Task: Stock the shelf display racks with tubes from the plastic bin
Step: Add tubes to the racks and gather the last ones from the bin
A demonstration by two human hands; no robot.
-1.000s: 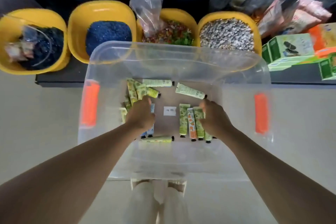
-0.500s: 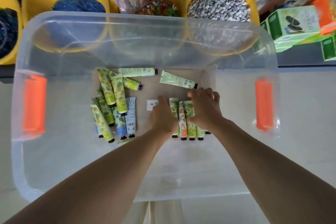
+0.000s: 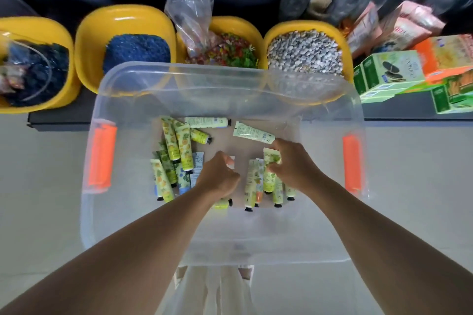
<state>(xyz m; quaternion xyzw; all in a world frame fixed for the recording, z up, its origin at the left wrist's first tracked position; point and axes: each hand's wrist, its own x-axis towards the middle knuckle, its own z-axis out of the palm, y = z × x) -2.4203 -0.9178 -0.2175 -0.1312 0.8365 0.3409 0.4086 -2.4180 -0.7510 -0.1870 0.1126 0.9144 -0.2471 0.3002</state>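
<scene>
Ahead, past the bin's [image 3: 143, 89] far wall, we see four yellow bowls in a row on a dark ledge: dark bits [image 3: 35, 71], blue granules [image 3: 137, 50], mixed coloured pieces with a clear bag [image 3: 190, 15] standing in them, and grey pebbles [image 3: 304, 52]. Green boxes [image 3: 389, 73] and pink packets [image 3: 409, 22] sit to the right. That clear wall partly veils the bowls' near rims; orange latches [image 3: 102, 156] mark the bin's two ends.

Tubes lie flat on the bin floor. The left heap [image 3: 176, 156] runs mostly lengthwise toward us, black caps nearest us, and two pale tubes [image 3: 253, 133] lie crosswise at the back. Our right hand [image 3: 294, 166] pinches a green tube [image 3: 271, 161] from the right cluster — its crimped end points away, cap toward us. Our left hand [image 3: 217, 176] is curled just beside that cluster; whether it holds anything we cannot tell.
</scene>
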